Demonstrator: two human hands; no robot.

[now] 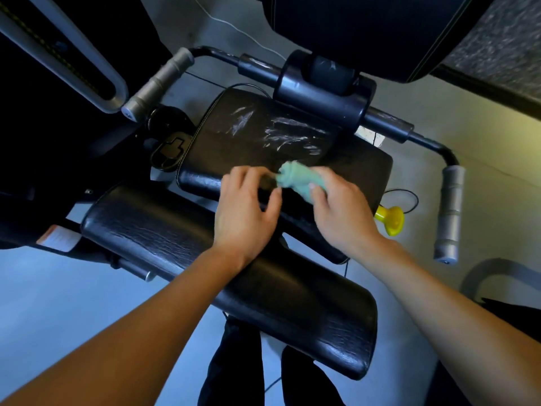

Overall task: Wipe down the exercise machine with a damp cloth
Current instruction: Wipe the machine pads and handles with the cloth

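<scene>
Green cloth bunched in right hand grip; left hand fingers loose beside it

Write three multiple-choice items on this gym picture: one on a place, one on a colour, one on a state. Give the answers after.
1. Where is the yellow knob?
A. Right of the seat pad, near the right handle
B. On the back pad
C. In the left hand

2. What colour is the cloth?
A. Red
B. Pale green
C. Black

3. What does the seat pad show?
A. A tear
B. A cover laid over it
C. White smears on its far half

Answers:
1 A, since it sits beside the pad's right edge, short of the grey right handle.
2 B, since the bunched cloth held by the right hand is pale green, with the left hand at its end.
3 C, since streaks cross the black surface.
</scene>
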